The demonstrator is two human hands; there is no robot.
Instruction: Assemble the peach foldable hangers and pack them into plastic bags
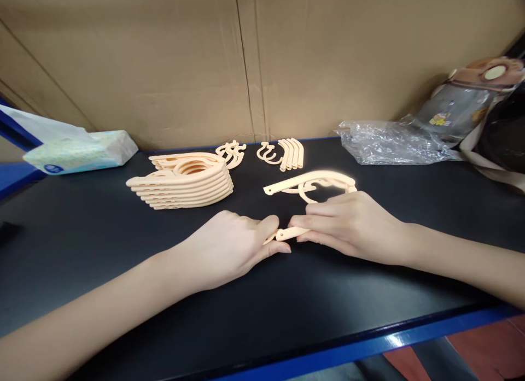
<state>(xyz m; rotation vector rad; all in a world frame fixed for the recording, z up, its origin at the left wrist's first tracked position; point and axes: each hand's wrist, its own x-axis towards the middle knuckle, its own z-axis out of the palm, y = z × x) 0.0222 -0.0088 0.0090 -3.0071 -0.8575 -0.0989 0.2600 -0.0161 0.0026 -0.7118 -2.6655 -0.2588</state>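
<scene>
Cardboard wall [164,58]: spans the back, behind everything.
Table [369,293]: black top with a blue front edge.
Plastic bag [389,143]: crumpled and clear, at the far right of the table.
Tissue pack [82,151]: far left, lying flat.
Hanger stack [184,184]: peach folded hangers piled up, beyond the left hand.
Right hand [348,225]: fingers closed over the folding hanger's lower arm.
Left hand [229,247]: thumb and forefinger pinch the tip of that arm.
Folding hanger [311,181]: peach; its lower arm bridges the two hands, and its upper arm and hook show just beyond the right knuckles.
Loose hooks [232,151]: small, behind the stack.
</scene>
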